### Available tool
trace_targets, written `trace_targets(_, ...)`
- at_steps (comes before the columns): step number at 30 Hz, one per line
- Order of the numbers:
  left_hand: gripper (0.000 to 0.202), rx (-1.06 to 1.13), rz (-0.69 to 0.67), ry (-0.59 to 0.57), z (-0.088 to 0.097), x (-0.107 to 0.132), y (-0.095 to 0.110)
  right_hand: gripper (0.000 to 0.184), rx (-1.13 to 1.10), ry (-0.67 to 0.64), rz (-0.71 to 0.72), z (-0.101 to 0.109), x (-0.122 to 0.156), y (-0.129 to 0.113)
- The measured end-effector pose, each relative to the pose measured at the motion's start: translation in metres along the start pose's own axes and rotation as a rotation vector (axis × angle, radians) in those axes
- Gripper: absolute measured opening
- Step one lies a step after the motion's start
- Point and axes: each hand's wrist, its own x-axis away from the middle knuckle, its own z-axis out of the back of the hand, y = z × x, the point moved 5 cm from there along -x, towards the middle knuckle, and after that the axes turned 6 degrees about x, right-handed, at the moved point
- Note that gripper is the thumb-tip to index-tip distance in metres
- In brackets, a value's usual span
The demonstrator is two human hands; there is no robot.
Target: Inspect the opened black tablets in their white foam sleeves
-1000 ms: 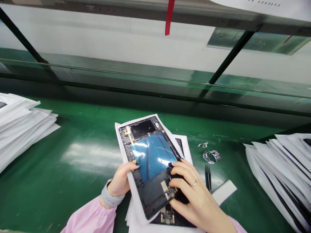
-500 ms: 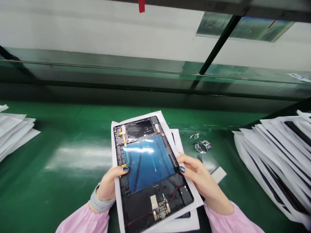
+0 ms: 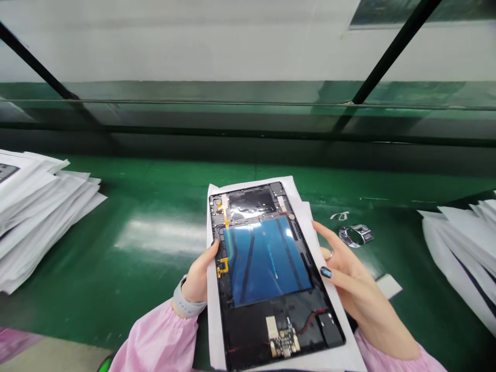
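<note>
The right hand has left the lower end of the open tablet and now sits at its right side, cupped open, fingers resting against the edge of the white paper beneath it. The left hand grips the left edge, thumb on top, its wrist in a grey watch band and angled in from the near left. The tablet, blue film facing up, lies level and near the person, above the green bench, between two stacks of paper.
</note>
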Motion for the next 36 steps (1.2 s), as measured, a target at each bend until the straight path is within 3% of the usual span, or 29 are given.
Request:
trace_targets(5,0.030,-0.018,0.068,-0.018,0.001,0.004,-0.007,0.047,0.128,-0.023,-0.091,-0.001,0.001,0.006)
trace_targets(9,0.034,-0.061,0.072,-0.001,0.004,0.006,-0.007,0.042,0.235,0.063,-0.079,0.005,0.007,0.007)
trace_targets(21,0.024,-0.182,-0.247,0.135,-0.001,0.003,0.012,0.030,0.317,0.165,-0.013,0.011,0.016,0.004)
trace_targets(27,0.027,-0.186,-0.272,0.148,0.009,0.006,0.008,0.040,0.348,0.170,0.039,0.016,0.022,0.011)
trace_targets(32,0.028,-0.194,-0.302,0.239,0.019,0.011,0.007,0.054,0.380,0.230,0.019,0.016,0.028,0.015)
trace_targets(36,0.022,-0.165,-0.270,0.147,0.021,0.010,0.005,0.056,0.372,0.193,0.026,0.015,0.030,0.016)
